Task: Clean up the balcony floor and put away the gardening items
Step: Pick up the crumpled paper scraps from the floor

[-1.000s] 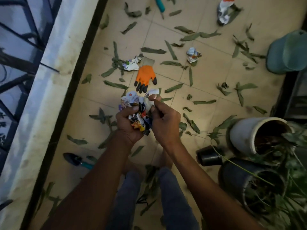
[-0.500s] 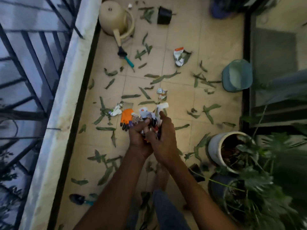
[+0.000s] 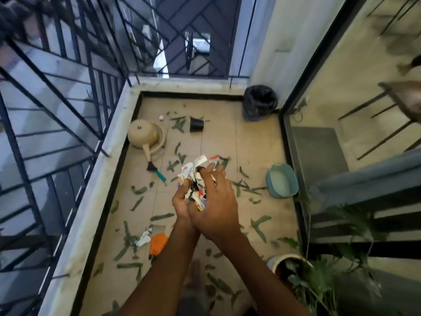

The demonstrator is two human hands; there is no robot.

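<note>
Crumpled paper wad point(image 3: 193, 179) gripped by left hand point(image 3: 181, 201) & right hand point(image 3: 215, 201), both curled round it. Leaves point(image 3: 161, 217) litter balcony floor point(image 3: 257, 160).

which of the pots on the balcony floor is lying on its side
The small black pot at the far end near the bin, tipped with its opening facing the camera. The white pot at lower right stands upright with a plant in it.

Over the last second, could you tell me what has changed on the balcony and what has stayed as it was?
The view has lifted from the floor towards the far corner, bringing the black bin and watering can into sight. Both hands, left and right, still grip the crumpled paper scraps. The orange glove and leaves lie where they were.
</note>
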